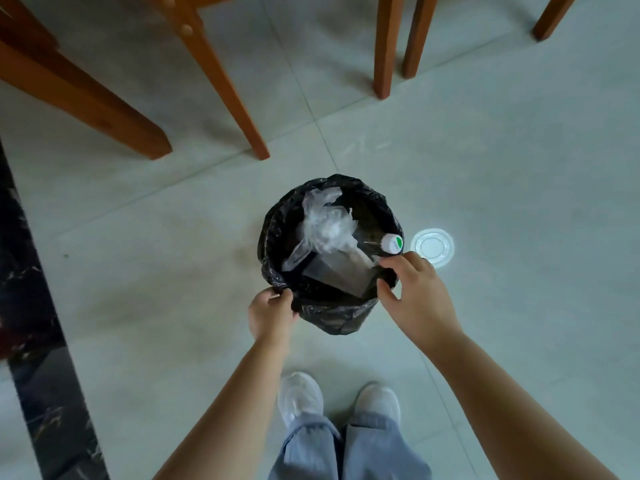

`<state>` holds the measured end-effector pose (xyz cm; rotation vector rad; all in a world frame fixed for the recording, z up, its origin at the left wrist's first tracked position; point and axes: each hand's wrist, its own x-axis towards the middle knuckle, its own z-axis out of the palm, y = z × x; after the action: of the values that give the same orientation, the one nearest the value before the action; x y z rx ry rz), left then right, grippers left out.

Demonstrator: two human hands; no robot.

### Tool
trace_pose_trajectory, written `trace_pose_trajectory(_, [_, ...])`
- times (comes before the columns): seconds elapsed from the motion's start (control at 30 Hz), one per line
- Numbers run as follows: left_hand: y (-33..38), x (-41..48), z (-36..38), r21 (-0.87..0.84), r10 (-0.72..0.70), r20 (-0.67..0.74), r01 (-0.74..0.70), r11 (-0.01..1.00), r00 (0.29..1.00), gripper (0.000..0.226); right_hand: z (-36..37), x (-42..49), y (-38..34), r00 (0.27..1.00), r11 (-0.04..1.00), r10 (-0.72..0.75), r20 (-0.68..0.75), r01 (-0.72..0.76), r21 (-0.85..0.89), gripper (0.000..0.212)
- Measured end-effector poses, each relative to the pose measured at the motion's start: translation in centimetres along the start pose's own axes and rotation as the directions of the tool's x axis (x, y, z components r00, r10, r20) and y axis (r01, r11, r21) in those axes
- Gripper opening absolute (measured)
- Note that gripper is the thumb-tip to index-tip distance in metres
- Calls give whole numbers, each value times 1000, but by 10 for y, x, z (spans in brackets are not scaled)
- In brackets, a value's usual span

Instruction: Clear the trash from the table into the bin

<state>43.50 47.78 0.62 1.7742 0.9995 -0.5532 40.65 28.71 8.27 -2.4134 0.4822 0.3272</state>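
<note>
A small bin (330, 313) lined with a black plastic bag stands on the tiled floor in front of me. Inside it lie a crumpled clear plastic bag (325, 226), a flat grey box (341, 273) and a bottle with a white and green cap (392, 243) leaning at the right rim. My left hand (270, 315) pinches the black liner at the near left rim. My right hand (412, 289) rests at the near right rim, thumb and fingers around the liner's edge just below the bottle cap.
A round clear plastic lid (432, 247) lies on the floor just right of the bin. Wooden chair and table legs (225, 84) stand beyond it. A dark marble edge (31, 306) runs down the left. My white shoes (301, 396) are below.
</note>
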Motion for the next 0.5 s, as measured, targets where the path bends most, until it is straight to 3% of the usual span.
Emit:
trace_pose_trajectory(0.33, [-37, 36, -19, -74, 48, 26, -46, 996, 999, 10, 50, 4, -1, 995, 999, -15, 95, 18, -39, 24])
trace_pose_trajectory(0.5, [-35, 32, -24, -94, -2, 96, 11, 996, 995, 20, 58, 3, -11, 989, 999, -27, 146, 30, -20, 22])
